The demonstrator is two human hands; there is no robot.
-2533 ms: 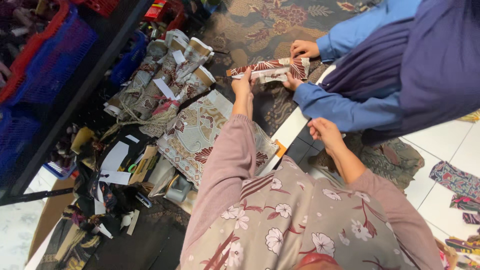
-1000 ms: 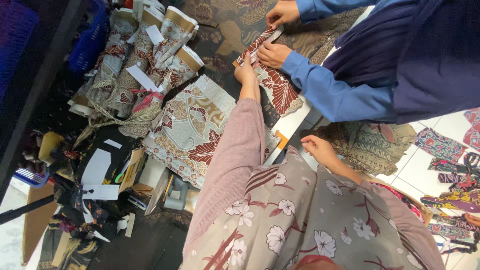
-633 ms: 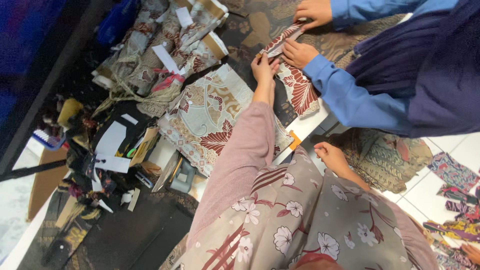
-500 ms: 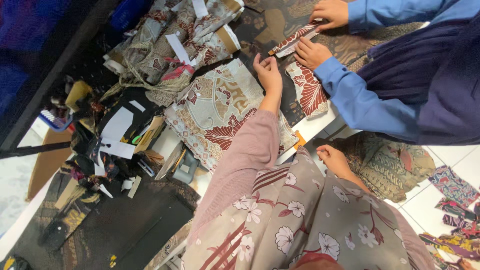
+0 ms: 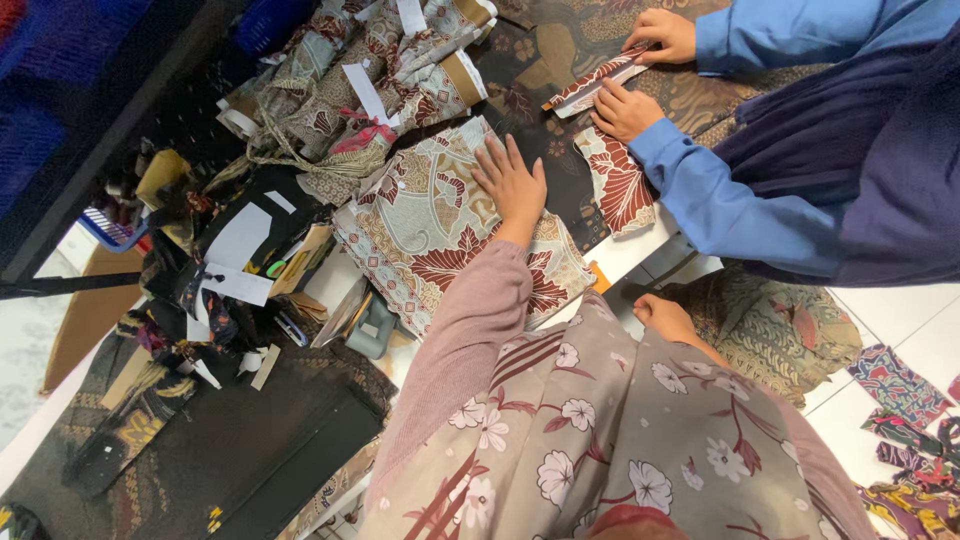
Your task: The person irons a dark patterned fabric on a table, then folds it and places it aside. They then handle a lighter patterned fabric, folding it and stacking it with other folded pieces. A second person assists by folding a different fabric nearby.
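My left hand (image 5: pixel 512 185) lies flat, fingers spread, on a folded beige cloth with red leaf patterns (image 5: pixel 430 215) on the table. My right hand (image 5: pixel 665 318) hangs low by the white table edge (image 5: pixel 640 250), fingers curled, and I cannot tell whether it holds anything. Across from me a co-worker in blue sleeves presses a folded red-and-white patterned cloth (image 5: pixel 592 85) with one hand (image 5: pixel 662 33) and the other hand (image 5: pixel 622 110). Another red leaf-patterned piece (image 5: pixel 622 190) lies beside their forearm.
Rolled, tied bundles of patterned cloth with paper tags (image 5: pixel 380 70) are piled at the back. Paper slips, dark cloth scraps and a small grey device (image 5: pixel 372 325) clutter the left. Blue baskets (image 5: pixel 275 20) stand beyond. Cloth pieces (image 5: pixel 900 390) lie on the tiled floor.
My left hand has drawn back from the co-worker's red-and-white cloth and now rests flat on the beige cloth. The view has shifted; my right hand stays by the table edge.
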